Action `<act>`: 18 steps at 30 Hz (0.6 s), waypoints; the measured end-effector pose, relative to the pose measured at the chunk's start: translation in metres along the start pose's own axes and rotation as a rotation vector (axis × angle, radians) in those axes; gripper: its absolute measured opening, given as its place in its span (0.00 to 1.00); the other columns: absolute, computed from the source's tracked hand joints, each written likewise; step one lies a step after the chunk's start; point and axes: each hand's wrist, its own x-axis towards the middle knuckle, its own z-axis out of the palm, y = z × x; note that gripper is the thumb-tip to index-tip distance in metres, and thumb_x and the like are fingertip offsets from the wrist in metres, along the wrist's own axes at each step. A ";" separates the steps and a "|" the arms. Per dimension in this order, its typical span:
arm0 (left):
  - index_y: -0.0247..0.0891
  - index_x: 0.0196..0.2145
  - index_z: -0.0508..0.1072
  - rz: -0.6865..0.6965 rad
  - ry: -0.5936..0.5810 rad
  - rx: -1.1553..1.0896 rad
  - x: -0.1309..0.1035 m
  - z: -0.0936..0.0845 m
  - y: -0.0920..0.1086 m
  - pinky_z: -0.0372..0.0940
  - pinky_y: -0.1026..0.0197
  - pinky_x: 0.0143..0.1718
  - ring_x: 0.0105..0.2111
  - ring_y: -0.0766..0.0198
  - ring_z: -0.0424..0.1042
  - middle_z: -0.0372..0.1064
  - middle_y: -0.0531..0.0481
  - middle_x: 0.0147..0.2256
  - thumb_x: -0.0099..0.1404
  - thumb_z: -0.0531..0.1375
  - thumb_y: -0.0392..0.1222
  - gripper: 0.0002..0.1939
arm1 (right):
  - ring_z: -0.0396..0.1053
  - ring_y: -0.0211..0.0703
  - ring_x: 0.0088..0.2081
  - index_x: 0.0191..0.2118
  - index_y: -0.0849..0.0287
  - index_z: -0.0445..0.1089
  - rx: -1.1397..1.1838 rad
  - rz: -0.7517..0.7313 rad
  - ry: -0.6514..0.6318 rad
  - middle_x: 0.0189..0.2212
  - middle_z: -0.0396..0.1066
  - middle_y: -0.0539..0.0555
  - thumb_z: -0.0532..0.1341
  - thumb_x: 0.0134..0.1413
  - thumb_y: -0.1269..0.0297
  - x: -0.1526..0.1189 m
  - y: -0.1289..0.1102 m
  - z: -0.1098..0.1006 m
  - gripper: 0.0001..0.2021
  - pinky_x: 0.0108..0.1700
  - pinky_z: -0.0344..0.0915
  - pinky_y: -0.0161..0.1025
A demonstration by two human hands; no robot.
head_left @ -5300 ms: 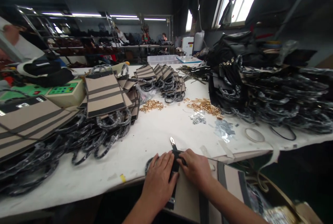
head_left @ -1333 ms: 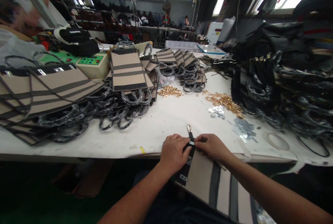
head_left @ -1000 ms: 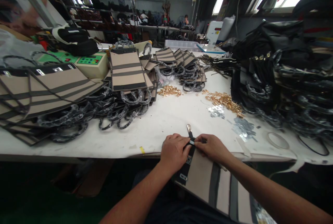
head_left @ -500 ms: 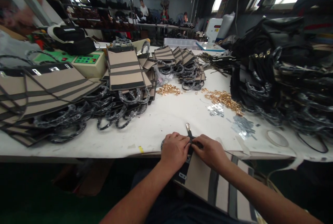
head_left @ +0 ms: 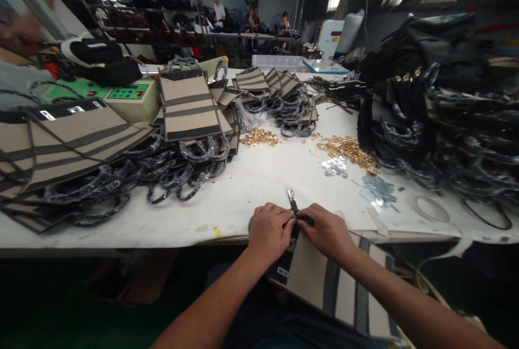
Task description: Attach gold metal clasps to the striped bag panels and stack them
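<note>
A beige bag panel with dark stripes (head_left: 310,265) leans from my lap against the table edge, its black border strip (head_left: 279,274) bearing small metal plates. Across its upper end lies a short black strap with a shiny metal tip (head_left: 291,195), pointing away from me onto the table. My left hand (head_left: 268,232) is closed at the strap's near part, thumb and fingers pressed together. From the other side my right hand (head_left: 326,233) pinches the same strap. Both sets of fingertips nearly meet and hide what lies between them.
Striped panels with plastic-wrapped handles (head_left: 190,106) are piled left. Gold hardware pieces (head_left: 348,152) and thin grey metal plates (head_left: 378,192) lie ahead right, near a tape roll (head_left: 431,208). Black bags (head_left: 405,111) are heaped on the right. A green-and-cream machine (head_left: 133,98) stands behind the left pile.
The view has shifted slightly. Both hands stay on the strap, with only small finger movement; the panel remains in much the same position.
</note>
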 end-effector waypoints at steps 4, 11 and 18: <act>0.49 0.47 0.83 -0.039 0.000 -0.010 0.005 0.001 0.000 0.61 0.48 0.48 0.47 0.53 0.72 0.82 0.53 0.44 0.73 0.63 0.42 0.09 | 0.77 0.45 0.41 0.46 0.47 0.79 0.063 -0.004 0.011 0.43 0.76 0.49 0.65 0.64 0.65 0.000 0.000 0.002 0.08 0.42 0.65 0.39; 0.47 0.48 0.81 -0.045 -0.016 -0.001 0.006 0.004 0.000 0.61 0.49 0.51 0.50 0.53 0.71 0.81 0.52 0.47 0.72 0.64 0.41 0.09 | 0.75 0.44 0.39 0.39 0.49 0.79 0.025 -0.007 -0.001 0.40 0.75 0.48 0.65 0.64 0.66 0.002 -0.001 -0.001 0.05 0.39 0.61 0.38; 0.43 0.59 0.75 -0.219 -0.267 0.047 0.031 -0.015 0.000 0.65 0.52 0.48 0.47 0.51 0.74 0.80 0.47 0.44 0.69 0.63 0.46 0.22 | 0.74 0.43 0.37 0.40 0.48 0.79 0.039 0.014 -0.005 0.39 0.76 0.48 0.65 0.64 0.65 -0.001 0.002 0.001 0.04 0.37 0.59 0.38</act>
